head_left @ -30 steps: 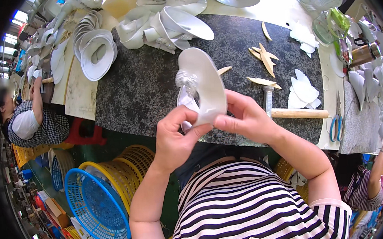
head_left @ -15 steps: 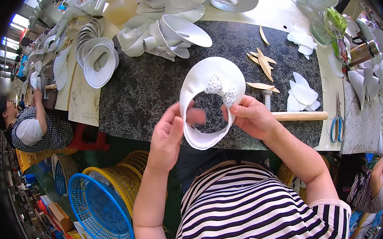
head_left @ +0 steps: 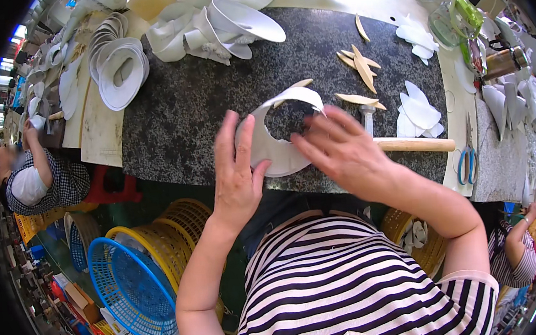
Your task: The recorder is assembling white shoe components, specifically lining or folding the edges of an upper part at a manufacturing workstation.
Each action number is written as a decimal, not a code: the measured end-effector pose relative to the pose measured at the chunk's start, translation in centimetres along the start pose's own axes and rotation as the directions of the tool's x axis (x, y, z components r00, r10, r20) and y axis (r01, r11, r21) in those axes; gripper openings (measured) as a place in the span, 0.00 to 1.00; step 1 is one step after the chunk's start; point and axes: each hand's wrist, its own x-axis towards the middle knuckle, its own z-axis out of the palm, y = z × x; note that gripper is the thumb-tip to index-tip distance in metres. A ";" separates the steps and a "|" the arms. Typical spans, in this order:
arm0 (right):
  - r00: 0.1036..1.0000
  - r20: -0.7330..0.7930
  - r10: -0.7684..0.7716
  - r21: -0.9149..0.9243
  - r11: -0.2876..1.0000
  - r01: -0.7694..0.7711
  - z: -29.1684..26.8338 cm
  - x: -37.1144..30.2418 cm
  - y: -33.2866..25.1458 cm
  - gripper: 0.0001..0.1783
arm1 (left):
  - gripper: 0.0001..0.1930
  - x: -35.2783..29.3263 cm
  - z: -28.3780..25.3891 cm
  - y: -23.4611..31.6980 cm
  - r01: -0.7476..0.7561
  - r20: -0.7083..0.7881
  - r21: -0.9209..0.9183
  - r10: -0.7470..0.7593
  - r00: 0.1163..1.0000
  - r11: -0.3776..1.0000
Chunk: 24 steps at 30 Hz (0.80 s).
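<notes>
A white shoe upper, bent into a ring with an opening in its middle, is at the near edge of the dark stone slab. My left hand touches its left side, fingers stretched out and thumb apart. Over its right side is my right hand, fingers spread and partly smeared by motion. Whether the upper rests flat on the slab I cannot tell. Just right of my right hand lies a hammer with a wooden handle. Beyond it are several cream leaf-shaped strips.
White uppers are heaped at the back, with a stack at left. White cut pieces and blue-handled scissors lie at right. Baskets stand below left. A co-worker sits at left, another person at right.
The upper has turned and come down; its sparkly stones no longer show. My left fingers have straightened along its side. My right hand has moved from the edge to over it.
</notes>
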 end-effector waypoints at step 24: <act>0.971 -0.176 0.164 0.317 0.943 -0.102 4.1 -0.8 -0.1 0.14 | 0.13 1.3 1.9 2.2 -0.522 0.186 0.195 0.491 0.851 0.831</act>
